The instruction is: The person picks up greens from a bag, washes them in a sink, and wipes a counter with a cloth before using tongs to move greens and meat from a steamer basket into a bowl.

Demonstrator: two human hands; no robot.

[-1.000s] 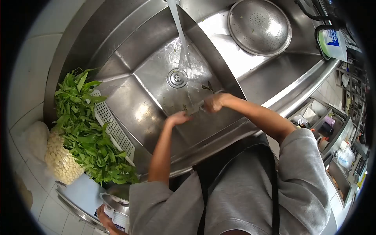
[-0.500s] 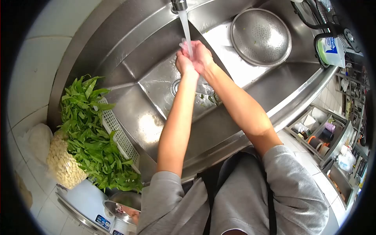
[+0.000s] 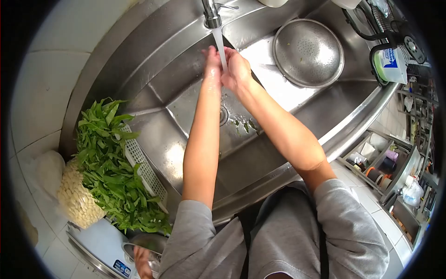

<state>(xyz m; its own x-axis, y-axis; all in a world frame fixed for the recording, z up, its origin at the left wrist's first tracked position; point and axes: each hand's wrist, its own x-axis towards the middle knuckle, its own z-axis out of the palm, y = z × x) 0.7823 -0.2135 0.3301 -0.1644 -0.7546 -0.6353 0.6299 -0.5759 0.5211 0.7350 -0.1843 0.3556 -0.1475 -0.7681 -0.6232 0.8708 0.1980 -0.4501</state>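
Water from the faucet (image 3: 212, 19) streams down between my two hands, over the steel sink basin (image 3: 186, 100). My left hand (image 3: 212, 64) is wet, with its fingers stretched toward the faucet and nothing in it. Close beside it on the right, my right hand (image 3: 238, 69) is loosely curved under the stream, open and without any object. Below the wrists, the drain (image 3: 223, 115) is partly visible, and bits of green leaf (image 3: 246, 125) lie on the basin floor.
A steel colander (image 3: 309, 53) lies in the right-hand part of the sink. Leafy greens (image 3: 114, 172) cover a white perforated basket (image 3: 146, 174) at left, beside a bag of pale beans (image 3: 79, 197). Another person's hand (image 3: 143, 262) is at bottom left near a metal bowl (image 3: 155, 242).
My hands have parted from a joined cup, the left shifting left and upward. The view has tilted, showing more of the faucet. The other person's hand has moved lower left.
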